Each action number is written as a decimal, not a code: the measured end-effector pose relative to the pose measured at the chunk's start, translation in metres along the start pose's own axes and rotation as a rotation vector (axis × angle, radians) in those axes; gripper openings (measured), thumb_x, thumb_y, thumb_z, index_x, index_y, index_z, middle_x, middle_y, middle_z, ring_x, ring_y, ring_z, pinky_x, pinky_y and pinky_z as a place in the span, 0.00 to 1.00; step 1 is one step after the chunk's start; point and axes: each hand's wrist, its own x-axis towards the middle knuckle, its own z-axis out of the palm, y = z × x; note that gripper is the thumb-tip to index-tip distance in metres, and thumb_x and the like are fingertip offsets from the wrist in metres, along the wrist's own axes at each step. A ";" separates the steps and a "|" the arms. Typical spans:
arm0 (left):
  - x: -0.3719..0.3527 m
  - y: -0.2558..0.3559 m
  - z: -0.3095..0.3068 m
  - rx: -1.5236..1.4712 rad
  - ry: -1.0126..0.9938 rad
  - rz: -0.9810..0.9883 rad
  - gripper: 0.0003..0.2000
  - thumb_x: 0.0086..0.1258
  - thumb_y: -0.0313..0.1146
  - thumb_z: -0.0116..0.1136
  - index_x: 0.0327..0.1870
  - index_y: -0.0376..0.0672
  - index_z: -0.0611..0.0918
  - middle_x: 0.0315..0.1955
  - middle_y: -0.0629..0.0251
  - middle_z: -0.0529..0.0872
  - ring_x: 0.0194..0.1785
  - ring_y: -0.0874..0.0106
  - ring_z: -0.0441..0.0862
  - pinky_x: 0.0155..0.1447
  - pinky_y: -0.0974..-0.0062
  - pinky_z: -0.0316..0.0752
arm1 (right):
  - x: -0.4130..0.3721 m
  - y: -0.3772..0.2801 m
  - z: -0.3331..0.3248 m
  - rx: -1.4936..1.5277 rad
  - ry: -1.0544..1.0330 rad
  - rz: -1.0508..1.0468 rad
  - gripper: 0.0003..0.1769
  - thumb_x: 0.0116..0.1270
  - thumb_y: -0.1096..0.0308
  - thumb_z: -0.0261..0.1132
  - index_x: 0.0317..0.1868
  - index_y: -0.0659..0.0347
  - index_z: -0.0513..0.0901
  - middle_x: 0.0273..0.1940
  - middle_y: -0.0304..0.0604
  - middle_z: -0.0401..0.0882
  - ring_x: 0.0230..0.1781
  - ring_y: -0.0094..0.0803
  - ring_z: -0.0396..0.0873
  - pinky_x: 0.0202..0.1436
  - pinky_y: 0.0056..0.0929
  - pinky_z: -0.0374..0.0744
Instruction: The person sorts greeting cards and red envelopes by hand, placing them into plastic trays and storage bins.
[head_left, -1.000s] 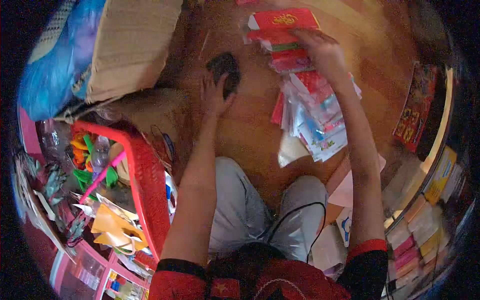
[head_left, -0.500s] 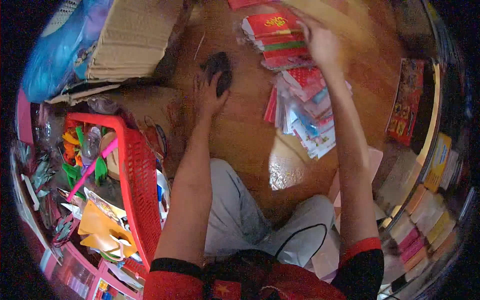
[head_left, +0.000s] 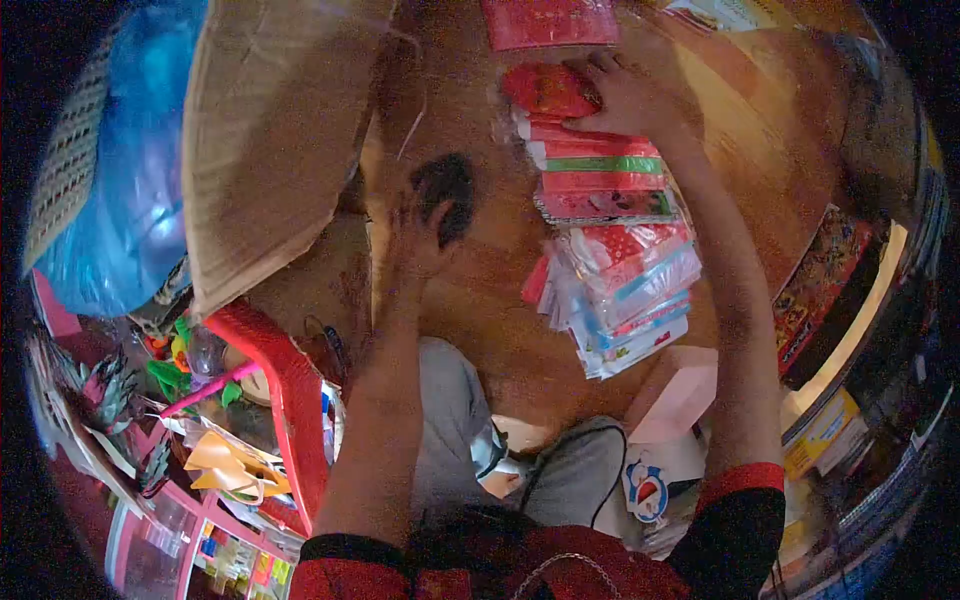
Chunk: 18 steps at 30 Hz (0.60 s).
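My left hand (head_left: 425, 238) is on the wooden floor, its fingers curled at a small black object (head_left: 450, 190) whose kind is too dark to make out. My right hand (head_left: 630, 100) lies with its fingers spread over a red envelope (head_left: 550, 88) with gold print, at the far end of a fanned row. Below that envelope come more red and pink envelopes (head_left: 600, 180), one with a green band. Nearer me lies an overlapping pile of packets in clear wrapping (head_left: 635, 290), white, blue and red.
A pink-red packet (head_left: 550, 22) lies beyond my right hand. At left stand a cardboard box (head_left: 280, 130), a blue plastic bag (head_left: 145, 170) and a red basket (head_left: 285, 400) of colourful odds and ends. A pink box (head_left: 675, 395) is by my right knee; a shelf edge (head_left: 850, 320) runs at right.
The view has shifted, so the floor items sit lower in it. My right hand has come from the right edge of the envelopes onto the far red one. My left hand stays at the black object.
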 end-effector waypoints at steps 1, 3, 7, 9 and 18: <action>-0.001 0.000 0.001 -0.031 0.024 -0.010 0.33 0.52 0.53 0.58 0.62 0.59 0.65 0.65 0.46 0.56 0.69 0.45 0.47 0.71 0.48 0.39 | 0.000 0.000 -0.005 0.015 -0.038 -0.020 0.46 0.47 0.37 0.63 0.60 0.60 0.67 0.59 0.54 0.65 0.58 0.52 0.65 0.62 0.42 0.66; 0.003 -0.005 -0.002 -0.007 0.004 0.028 0.33 0.53 0.55 0.57 0.61 0.58 0.66 0.65 0.45 0.57 0.69 0.44 0.48 0.70 0.48 0.39 | -0.003 0.000 -0.017 0.097 -0.015 -0.066 0.42 0.50 0.40 0.62 0.60 0.60 0.68 0.58 0.53 0.65 0.58 0.51 0.65 0.63 0.42 0.66; 0.003 -0.003 -0.001 -0.104 0.090 0.100 0.30 0.55 0.58 0.54 0.58 0.56 0.68 0.64 0.43 0.57 0.68 0.43 0.50 0.70 0.47 0.39 | -0.001 0.013 0.005 0.143 -0.070 -0.051 0.34 0.58 0.46 0.57 0.59 0.59 0.69 0.57 0.53 0.68 0.58 0.48 0.66 0.63 0.40 0.65; 0.003 -0.005 0.000 -0.059 0.070 0.103 0.30 0.55 0.58 0.54 0.58 0.55 0.68 0.64 0.42 0.56 0.68 0.43 0.50 0.70 0.47 0.39 | -0.001 0.017 0.009 0.149 -0.035 -0.057 0.32 0.59 0.47 0.56 0.58 0.59 0.70 0.56 0.53 0.69 0.57 0.48 0.68 0.63 0.40 0.65; 0.003 0.000 -0.009 -0.112 0.139 0.118 0.31 0.56 0.56 0.54 0.59 0.52 0.66 0.66 0.44 0.53 0.69 0.43 0.47 0.70 0.46 0.39 | -0.010 -0.007 0.009 0.157 0.116 -0.036 0.31 0.59 0.44 0.56 0.52 0.62 0.75 0.45 0.59 0.77 0.47 0.53 0.75 0.56 0.45 0.70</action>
